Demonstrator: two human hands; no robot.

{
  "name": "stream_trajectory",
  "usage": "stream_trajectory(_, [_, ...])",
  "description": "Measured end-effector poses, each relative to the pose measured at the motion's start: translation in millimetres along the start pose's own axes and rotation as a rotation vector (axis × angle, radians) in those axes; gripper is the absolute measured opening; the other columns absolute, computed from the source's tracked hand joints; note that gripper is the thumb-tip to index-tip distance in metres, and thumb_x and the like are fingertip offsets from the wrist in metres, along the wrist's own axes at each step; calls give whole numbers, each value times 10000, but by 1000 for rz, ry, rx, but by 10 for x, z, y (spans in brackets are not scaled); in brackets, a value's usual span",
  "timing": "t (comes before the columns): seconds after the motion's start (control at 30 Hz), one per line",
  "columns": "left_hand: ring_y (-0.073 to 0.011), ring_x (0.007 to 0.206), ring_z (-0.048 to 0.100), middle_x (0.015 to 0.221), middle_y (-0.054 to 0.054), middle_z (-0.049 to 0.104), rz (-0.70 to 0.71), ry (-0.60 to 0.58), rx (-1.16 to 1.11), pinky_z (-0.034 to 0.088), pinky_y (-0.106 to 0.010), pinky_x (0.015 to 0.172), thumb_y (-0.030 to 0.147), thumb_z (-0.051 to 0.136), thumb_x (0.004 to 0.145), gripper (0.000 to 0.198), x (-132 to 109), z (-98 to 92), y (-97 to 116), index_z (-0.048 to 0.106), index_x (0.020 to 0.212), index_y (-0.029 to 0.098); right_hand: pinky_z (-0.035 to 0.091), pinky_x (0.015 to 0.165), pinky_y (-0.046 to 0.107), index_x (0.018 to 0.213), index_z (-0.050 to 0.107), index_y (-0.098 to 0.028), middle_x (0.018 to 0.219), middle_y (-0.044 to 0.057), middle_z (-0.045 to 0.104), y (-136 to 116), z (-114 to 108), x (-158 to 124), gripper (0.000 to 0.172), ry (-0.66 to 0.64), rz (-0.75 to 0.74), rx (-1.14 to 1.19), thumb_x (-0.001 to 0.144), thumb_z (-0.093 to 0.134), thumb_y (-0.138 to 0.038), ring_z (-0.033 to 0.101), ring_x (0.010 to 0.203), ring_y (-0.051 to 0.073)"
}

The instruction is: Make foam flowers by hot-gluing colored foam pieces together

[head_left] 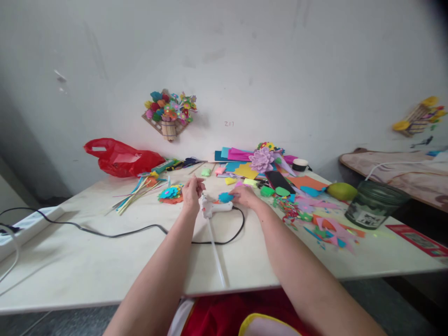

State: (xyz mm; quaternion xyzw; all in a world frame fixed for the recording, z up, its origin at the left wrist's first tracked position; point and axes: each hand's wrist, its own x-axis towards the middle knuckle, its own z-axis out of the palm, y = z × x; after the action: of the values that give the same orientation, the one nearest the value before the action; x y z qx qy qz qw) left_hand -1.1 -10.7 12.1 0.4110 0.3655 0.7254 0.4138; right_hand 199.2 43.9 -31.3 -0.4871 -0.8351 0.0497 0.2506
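Note:
My left hand [192,192] hovers over the table with its fingers curled and pinched together; what they hold is too small to name. My right hand [245,196] rests on the table, its fingers pressing a small blue foam flower [225,197]. Between the two hands lies a white glue gun [214,207] with a long glue stick [216,254] pointing toward me. Its black cable [115,232] loops off to the left. A stack of small coloured foam flowers [170,193] sits just left of my left hand.
Coloured foam sheets and scraps [315,219] cover the right side of the white table [87,266]. A red plastic bag [119,157], straws [135,193], scissors [191,162], a purple paper flower [261,159], a green fruit [342,191] and a dark glass jar [373,204] stand around. A power strip [30,224] lies far left.

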Motion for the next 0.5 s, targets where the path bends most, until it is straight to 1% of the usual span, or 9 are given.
stream_trajectory(0.1, [-34, 337, 280, 432, 21, 482, -20, -17, 20, 129, -181, 363, 486, 521, 694, 370, -4, 5, -20, 577, 675, 121, 456, 770, 285, 963, 692, -222, 952, 36, 690, 9, 7, 2, 268, -69, 37, -1, 704, 626, -214, 624, 873, 206])
stream_trajectory(0.23, [-35, 344, 293, 442, 14, 494, -38, -22, 39, 139, -179, 368, 507, 514, 697, 394, -7, 4, -39, 581, 683, 119, 447, 753, 262, 969, 694, -215, 952, 41, 690, -18, -18, -5, 255, -82, 63, -2, 734, 595, -203, 623, 868, 198])
stream_trajectory(0.33, [-39, 343, 297, 437, 14, 492, -48, -12, 47, 141, -183, 368, 527, 516, 689, 410, -11, 5, -38, 579, 677, 123, 434, 734, 248, 979, 690, -235, 940, 32, 692, -80, -77, -28, 260, -112, 52, -70, 734, 603, -252, 619, 851, 190])
stream_trajectory(0.4, [-41, 342, 300, 436, 14, 492, -50, -6, 52, 143, -185, 368, 535, 518, 683, 414, -14, 9, -31, 578, 672, 125, 416, 752, 246, 984, 686, -262, 941, 21, 692, -135, -126, -47, 266, -118, 38, -144, 730, 607, -268, 611, 862, 186])
stream_trajectory(0.5, [-41, 339, 290, 433, 12, 491, -48, -5, 61, 142, -188, 368, 536, 526, 675, 415, -15, 14, -24, 576, 662, 125, 377, 814, 266, 971, 689, -286, 959, 24, 688, -212, -188, -69, 246, -122, 14, -260, 744, 596, -266, 586, 930, 199])
